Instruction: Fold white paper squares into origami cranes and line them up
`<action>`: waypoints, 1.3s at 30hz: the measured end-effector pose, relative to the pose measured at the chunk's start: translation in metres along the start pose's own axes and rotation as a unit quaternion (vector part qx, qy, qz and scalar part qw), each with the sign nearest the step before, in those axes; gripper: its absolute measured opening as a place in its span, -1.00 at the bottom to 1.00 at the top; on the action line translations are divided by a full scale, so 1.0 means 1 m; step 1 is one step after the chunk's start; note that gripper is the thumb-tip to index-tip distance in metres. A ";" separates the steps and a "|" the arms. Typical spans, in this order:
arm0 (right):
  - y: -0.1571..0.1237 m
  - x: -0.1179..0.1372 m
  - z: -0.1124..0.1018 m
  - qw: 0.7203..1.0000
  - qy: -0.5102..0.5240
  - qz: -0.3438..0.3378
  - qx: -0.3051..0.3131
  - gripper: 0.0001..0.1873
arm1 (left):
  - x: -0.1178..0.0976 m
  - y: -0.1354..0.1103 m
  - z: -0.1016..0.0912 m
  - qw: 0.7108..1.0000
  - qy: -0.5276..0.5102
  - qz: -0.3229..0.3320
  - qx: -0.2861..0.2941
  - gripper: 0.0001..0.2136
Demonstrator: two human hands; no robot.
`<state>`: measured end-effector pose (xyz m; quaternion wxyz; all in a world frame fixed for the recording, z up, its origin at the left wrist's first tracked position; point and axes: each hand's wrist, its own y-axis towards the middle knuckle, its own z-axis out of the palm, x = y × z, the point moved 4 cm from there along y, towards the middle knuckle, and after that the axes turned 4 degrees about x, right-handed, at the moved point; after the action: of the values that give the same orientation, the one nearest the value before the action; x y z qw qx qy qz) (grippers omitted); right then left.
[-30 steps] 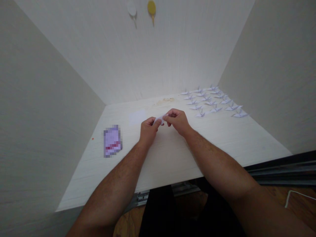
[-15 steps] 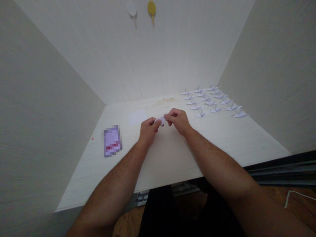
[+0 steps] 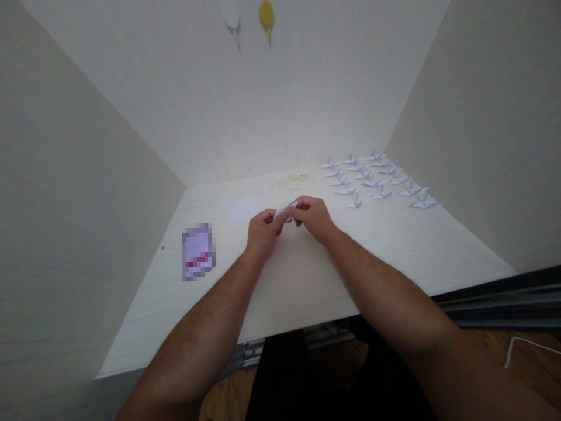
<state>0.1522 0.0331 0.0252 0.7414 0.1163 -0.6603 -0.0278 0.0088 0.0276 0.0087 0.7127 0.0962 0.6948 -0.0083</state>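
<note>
Both of my hands meet over the middle of a white table (image 3: 307, 275). My left hand (image 3: 262, 231) and my right hand (image 3: 312, 216) each pinch one end of a small folded piece of white paper (image 3: 284, 211), held just above the tabletop. The fingers of both hands are curled closed on it. Most of the paper is hidden between my fingertips.
Several small folded white paper cranes (image 3: 377, 181) lie in rows at the back right. A flat white paper square (image 3: 242, 208) lies behind my left hand. A purple packet (image 3: 197, 252) sits at the left. Walls close in the table on three sides.
The paper piece has tilted up a little between my fingertips, and my hands have shifted slightly. Nothing else has moved.
</note>
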 end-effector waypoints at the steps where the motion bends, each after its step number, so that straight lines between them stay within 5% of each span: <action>1: 0.000 0.000 0.000 1.000 0.002 0.001 -0.001 -0.67 | 0.000 0.000 0.000 1.000 0.002 0.001 0.003 -0.68; 10: -0.001 -0.001 -0.001 0.999 0.030 0.014 0.002 -0.66 | -0.006 0.000 0.001 0.999 0.002 0.031 0.025 -0.75; 20: -0.002 -0.001 -0.002 1.000 -0.004 0.004 0.002 -0.62 | -0.001 0.002 -0.001 0.997 -0.066 0.018 -0.029 -0.74; 39: -0.002 0.003 -0.006 1.000 0.008 -0.001 -0.021 -0.60 | -0.003 0.000 0.004 0.999 -0.042 -0.014 0.026 -0.74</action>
<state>0.1586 0.0317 0.0267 0.7489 0.1020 -0.6535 -0.0412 0.0123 0.0271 0.0119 0.7380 0.1046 0.6655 -0.0405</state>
